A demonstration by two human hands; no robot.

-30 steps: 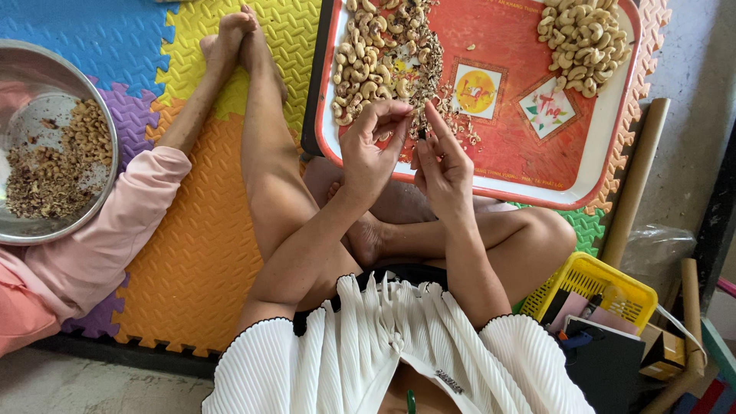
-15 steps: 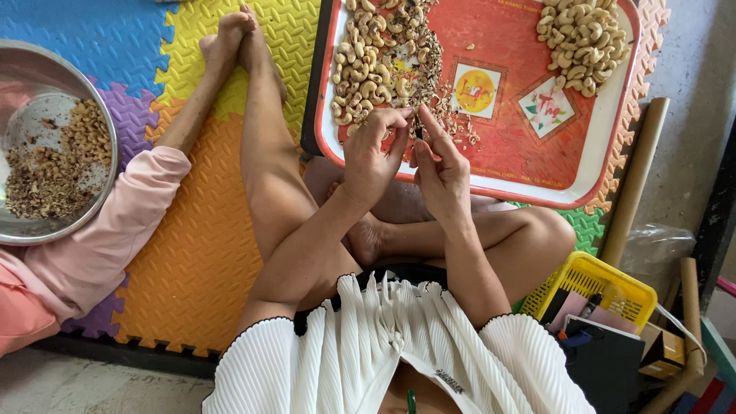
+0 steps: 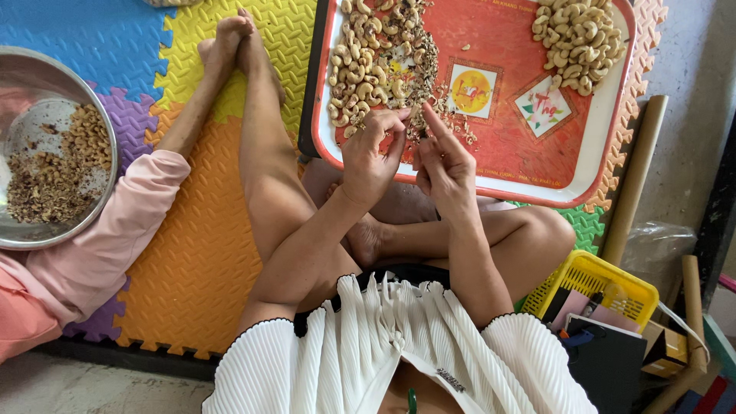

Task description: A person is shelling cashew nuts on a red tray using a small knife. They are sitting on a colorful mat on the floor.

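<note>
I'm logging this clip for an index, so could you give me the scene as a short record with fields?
Setting: person seated cross-legged on coloured foam mats
Left hand: fingertips pinched at tray edge; what they hold is too small to tell
Right hand: forefinger raised, close beside the left
Tray: red, white rim
Left pile: cashews mixed with skins
Right pile: clean cashews
Steel bowl: brown husks
Yellow basket: beside right knee

Tray (image 3: 537,165) mid bare btwn nut piles (image 3: 368,65), (image 3: 579,34); hands pass there.
</note>
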